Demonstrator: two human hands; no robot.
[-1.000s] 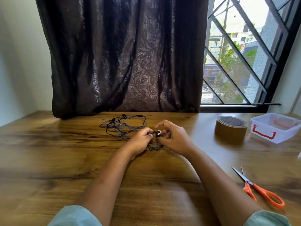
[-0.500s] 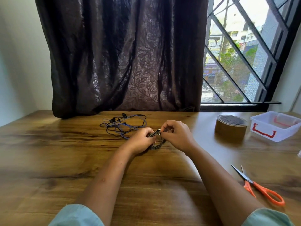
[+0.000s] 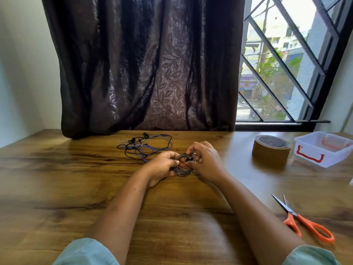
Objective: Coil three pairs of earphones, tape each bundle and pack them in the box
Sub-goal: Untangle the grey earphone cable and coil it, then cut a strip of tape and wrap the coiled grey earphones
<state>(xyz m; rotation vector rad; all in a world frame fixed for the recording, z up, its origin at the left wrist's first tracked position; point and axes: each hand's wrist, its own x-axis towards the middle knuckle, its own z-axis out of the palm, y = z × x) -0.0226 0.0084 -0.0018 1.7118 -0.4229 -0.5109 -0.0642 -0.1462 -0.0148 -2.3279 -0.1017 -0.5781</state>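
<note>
A dark coiled earphone bundle (image 3: 182, 169) sits between my two hands at the middle of the wooden table. My left hand (image 3: 162, 166) pinches the coil's left side. My right hand (image 3: 205, 161) grips its right side, fingers curled over the plug end. Behind my left hand lies a loose tangle of black and blue earphones (image 3: 145, 147). A brown tape roll (image 3: 271, 150) stands to the right. Past it is the white box (image 3: 315, 156) with red handles, open on top. How many pairs the tangle holds I cannot tell.
Orange-handled scissors (image 3: 303, 221) lie near the right front, blades slightly apart. A dark curtain (image 3: 145, 64) hangs down to the table's far edge, with a barred window (image 3: 286, 64) beside it. The wooden table (image 3: 57, 178) stretches wide to the left.
Both hands shifted slightly on the coil and the right fingers closed further over its plug end. The coil lies flatter near the table. Nothing else moved.
</note>
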